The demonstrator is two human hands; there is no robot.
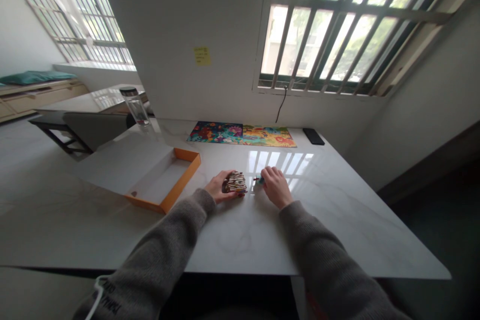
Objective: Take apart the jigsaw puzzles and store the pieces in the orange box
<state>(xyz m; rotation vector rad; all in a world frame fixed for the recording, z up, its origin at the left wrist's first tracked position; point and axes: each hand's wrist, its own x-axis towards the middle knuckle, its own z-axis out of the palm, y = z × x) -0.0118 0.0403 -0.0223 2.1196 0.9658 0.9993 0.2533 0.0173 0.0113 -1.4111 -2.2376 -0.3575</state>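
Observation:
My left hand [218, 187] is wrapped round a stack of jigsaw puzzle pieces [236, 181], their pale edges turned upward, near the middle of the table. To its right, my right hand [275, 186] is closed on a small teal and red puzzle piece [260, 179], which shows only partly past the fingertips. A short gap of white tabletop separates the two hands. Left of my left hand lies an orange-edged box [182, 180], its lid flap folded out and its inside white.
Two colourful picture sheets [215, 132] lie along the wall, with a black phone [313, 136] to their right. A glass bottle [135, 107] with a dark lid stands at the back left. The marbled table [240, 245] ends close to my body.

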